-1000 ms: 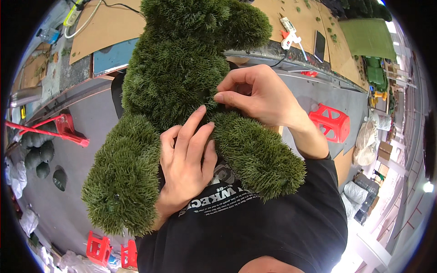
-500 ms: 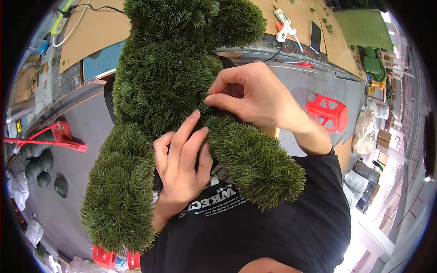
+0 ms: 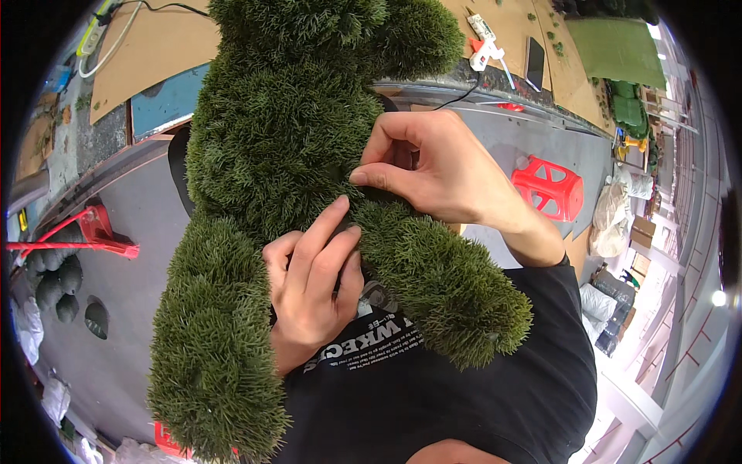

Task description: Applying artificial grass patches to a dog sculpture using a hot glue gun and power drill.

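A large figure [image 3: 270,147] covered in artificial green foliage fills the middle of the view, with a body and several stubby limbs. Its lower left limb [image 3: 212,332] hangs down beside my left forearm. The lower right limb [image 3: 444,282] slants across my black shirt. My left hand [image 3: 313,290] lies between these two limbs, fingers stretched and slightly bent, fingertips against the foliage where the right limb joins the body. Just above that joint, my right hand [image 3: 433,166] pinches with thumb and forefinger at the body's right edge; what is between them is too small to make out.
On the worktable at the back lie a white glue gun [image 3: 485,50] and a dark phone [image 3: 535,63]. A red plastic stool [image 3: 549,188] stands on the floor at right, another red stool [image 3: 99,232] at left. A power strip [image 3: 94,35] sits far left.
The figure's lower limbs have shifted slightly right and down. My left hand has moved a little the same way, its fingertips still at the joint. My right hand keeps its pinch.
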A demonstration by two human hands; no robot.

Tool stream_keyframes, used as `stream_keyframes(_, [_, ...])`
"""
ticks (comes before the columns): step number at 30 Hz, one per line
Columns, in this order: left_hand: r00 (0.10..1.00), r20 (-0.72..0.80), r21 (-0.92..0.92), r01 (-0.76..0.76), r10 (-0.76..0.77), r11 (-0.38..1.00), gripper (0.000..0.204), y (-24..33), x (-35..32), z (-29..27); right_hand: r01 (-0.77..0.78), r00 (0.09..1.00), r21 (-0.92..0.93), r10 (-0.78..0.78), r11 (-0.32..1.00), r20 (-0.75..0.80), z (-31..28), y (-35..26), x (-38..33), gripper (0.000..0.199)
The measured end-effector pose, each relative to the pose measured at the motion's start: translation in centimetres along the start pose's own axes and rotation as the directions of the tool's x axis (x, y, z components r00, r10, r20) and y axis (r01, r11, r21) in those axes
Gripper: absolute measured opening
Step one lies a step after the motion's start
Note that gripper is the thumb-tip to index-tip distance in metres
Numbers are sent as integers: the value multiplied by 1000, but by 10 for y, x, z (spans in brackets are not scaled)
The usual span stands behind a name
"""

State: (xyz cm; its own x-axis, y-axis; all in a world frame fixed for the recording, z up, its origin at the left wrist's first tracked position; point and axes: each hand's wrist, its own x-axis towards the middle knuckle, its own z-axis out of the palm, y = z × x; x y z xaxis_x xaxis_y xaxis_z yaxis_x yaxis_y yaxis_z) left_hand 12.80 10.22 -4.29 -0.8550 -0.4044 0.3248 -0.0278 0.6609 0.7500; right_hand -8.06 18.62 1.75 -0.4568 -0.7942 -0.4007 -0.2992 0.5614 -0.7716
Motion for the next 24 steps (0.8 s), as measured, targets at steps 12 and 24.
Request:
stream_keyframes(12, [998, 3, 5, -70, 70, 998, 33, -15, 1, 0, -152, 987, 4, 151, 988, 50, -1, -6, 15, 27])
stream_keyframes(24, [916, 279, -513, -112, 289, 851, 41, -34, -9, -33, -70, 996, 368, 46, 927, 75, -12, 32, 9, 47])
